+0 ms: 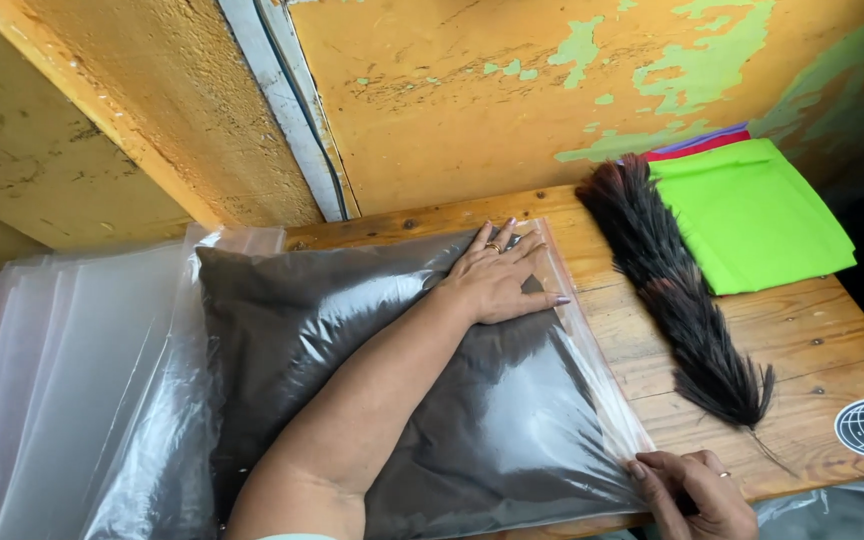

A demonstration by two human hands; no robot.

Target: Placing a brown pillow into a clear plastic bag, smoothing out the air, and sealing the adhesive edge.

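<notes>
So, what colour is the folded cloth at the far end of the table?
Bright green; the folded cloth shows clearly in the head view.

the left hand (497,275) lies flat, fingers spread, on a clear plastic bag (512,420) holding dark fabric on the wooden counter (812,340). the right hand (692,490) pinches the bag's near corner. a dark feather bundle (672,290) lies beside it, touching folded green cloth (752,210); empty clear bags (62,380) are stacked at left.
</notes>
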